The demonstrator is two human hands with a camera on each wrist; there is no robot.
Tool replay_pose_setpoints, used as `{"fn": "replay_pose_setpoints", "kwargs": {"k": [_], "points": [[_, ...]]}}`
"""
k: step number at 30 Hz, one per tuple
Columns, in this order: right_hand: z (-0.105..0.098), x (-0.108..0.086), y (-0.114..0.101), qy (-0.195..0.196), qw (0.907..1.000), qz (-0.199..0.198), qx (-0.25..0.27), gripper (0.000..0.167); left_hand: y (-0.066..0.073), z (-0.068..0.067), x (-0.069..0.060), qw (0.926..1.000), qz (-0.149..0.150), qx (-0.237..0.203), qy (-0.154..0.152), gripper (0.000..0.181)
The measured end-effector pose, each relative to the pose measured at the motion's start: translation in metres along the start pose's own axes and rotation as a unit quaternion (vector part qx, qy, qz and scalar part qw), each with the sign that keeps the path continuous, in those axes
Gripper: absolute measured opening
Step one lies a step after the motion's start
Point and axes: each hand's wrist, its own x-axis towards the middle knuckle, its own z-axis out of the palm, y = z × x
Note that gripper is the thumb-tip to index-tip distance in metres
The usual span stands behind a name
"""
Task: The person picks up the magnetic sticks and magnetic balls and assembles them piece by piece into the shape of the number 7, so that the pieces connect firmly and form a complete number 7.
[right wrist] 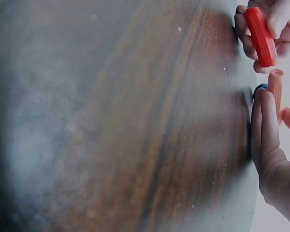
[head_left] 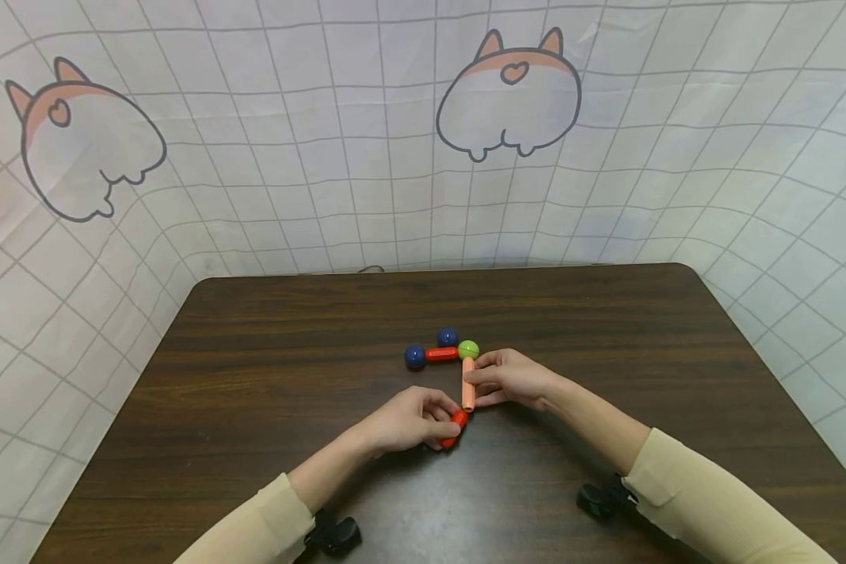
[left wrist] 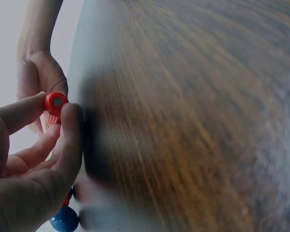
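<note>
My left hand pinches a short red rod between thumb and fingers; in the left wrist view the rod's round end faces the camera, with a small grey disc at its centre. My right hand holds a longer orange rod from its right side. The far end of that rod meets a green ball. Another red rod runs left from the green ball to a blue ball. In the right wrist view the held red rod is close to the orange rod's free end.
A second blue ball sits just behind the red rod; whether it touches is unclear. Everything lies on a dark wood-grain table. A white gridded curtain hangs behind the table and at both sides. Black wrist devices are at both cuffs.
</note>
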Motion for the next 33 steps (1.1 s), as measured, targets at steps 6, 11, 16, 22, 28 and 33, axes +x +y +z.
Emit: {"fn": "replay_pose_setpoints", "kwargs": {"k": [6, 11, 16, 22, 28, 33], "points": [[0.0002, -0.0003, 0.0002, -0.003, 1.0000, -0.004, -0.001, 0.042, 0.0023, -0.0017, -0.0012, 0.9918, 0.026, 0.121, 0.032, 0.023], [0.0001, -0.0004, 0.0000, -0.002, 1.0000, -0.003, 0.001, 0.043, 0.0007, -0.0030, -0.0010, 0.9819, 0.036, 0.178, 0.054, 0.018], [0.0000, -0.0005, 0.0004, -0.001, 1.0000, -0.003, -0.001, 0.044, -0.0016, -0.0052, -0.0013, 0.9717, 0.042, 0.219, 0.079, 0.018], [0.0002, -0.0009, 0.0003, 0.001, 1.0000, 0.000, -0.001, 0.047, -0.0033, -0.0069, -0.0015, 0.9647, 0.052, 0.245, 0.082, 0.017], [0.0006, -0.0014, -0.0001, 0.000, 1.0000, -0.002, -0.001, 0.046, -0.0046, -0.0086, -0.0016, 0.9596, 0.067, 0.262, 0.076, 0.017], [0.0007, -0.0014, 0.0000, 0.000, 1.0000, -0.002, -0.001, 0.046, -0.0063, -0.0093, -0.0030, 0.9511, 0.083, 0.287, 0.080, 0.017]]}}
